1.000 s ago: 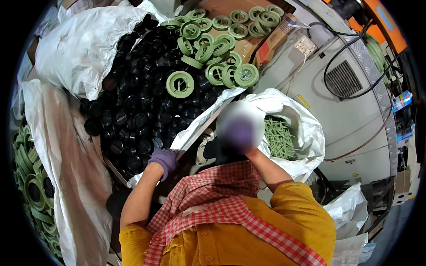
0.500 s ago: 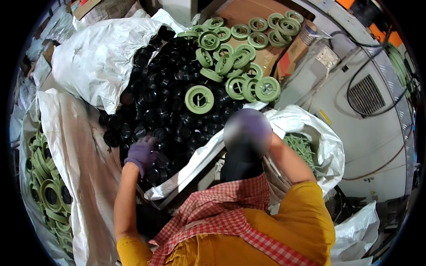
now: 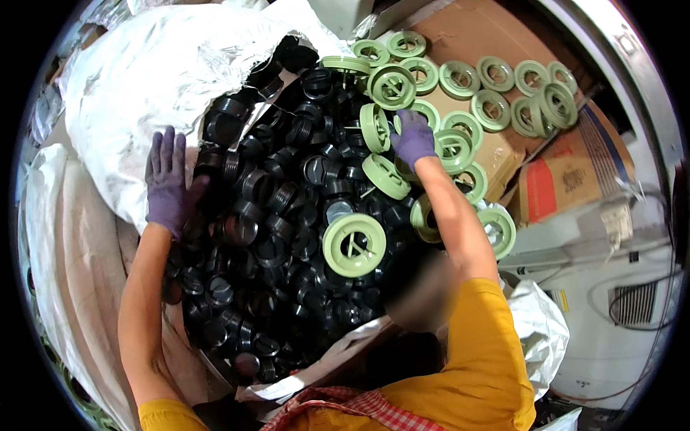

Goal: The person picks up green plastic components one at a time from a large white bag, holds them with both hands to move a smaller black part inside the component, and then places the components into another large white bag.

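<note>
My left hand [image 3: 167, 179], in a purple glove, lies flat with fingers spread on the side of a white woven sack [image 3: 136, 86]. Its thumb reaches toward a heap of black threaded plastic caps [image 3: 277, 244]. My right hand [image 3: 415, 140], also gloved in purple, has its fingers curled over a green plastic ring [image 3: 429, 110] at the heap's far right; the hand hides much of this ring. Other green rings with inner crossbars stand and lie around it. One separate green ring [image 3: 328, 251] rests on top of the black caps.
More green rings [image 3: 496, 74] lie on brown cardboard [image 3: 496, 29] at the far right. A printed carton [image 3: 568, 172] stands beside a grey machine cabinet [image 3: 589, 287]. White sacking [image 3: 532, 323] bunches up at right, and a pale sack [image 3: 79, 266] sits at left.
My left hand has moved from the black caps up and left onto the white sack. My right hand has gone from near my lap forward to the green rings. The view has shifted forward and closer.
</note>
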Tool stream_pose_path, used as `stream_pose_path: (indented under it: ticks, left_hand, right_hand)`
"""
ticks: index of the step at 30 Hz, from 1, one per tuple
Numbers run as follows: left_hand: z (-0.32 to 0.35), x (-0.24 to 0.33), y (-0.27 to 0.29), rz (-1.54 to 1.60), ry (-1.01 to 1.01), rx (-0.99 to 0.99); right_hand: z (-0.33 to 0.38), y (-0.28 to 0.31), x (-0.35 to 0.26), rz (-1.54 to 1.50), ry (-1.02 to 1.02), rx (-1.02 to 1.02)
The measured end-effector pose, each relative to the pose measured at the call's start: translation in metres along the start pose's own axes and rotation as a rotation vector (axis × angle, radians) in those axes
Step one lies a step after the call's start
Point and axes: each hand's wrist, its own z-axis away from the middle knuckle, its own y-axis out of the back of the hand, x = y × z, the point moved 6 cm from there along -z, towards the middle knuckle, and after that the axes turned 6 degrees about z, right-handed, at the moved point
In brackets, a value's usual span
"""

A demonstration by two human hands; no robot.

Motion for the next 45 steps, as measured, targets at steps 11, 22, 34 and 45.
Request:
stream_pose_path:
  ticks: [11, 22, 34, 45]
  left_hand:
    - [-0.023, -0.013, -0.05, -0.056, 0.012, 0.028]
    - [-0.027, -0.012, -0.049, -0.039, 0.032, 0.039]
    - [-0.019, -0.009, -0.049, -0.039, 0.072, 0.107]
    - [-0.02, -0.009, -0.051, -0.08, 0.04, 0.046]
  right_hand:
    - [-0.162, -0.058, -0.037, 0.583, 0.351, -0.002]
    - [-0.128, -0.055, 0.002, 0.352, 0.157, -0.79]
    - [-0.032, 0.032, -0.061, -1.105, 0.43, -0.971]
    - [-0.168, -0.122, 0.072, 0.04, -0.387, -0.39]
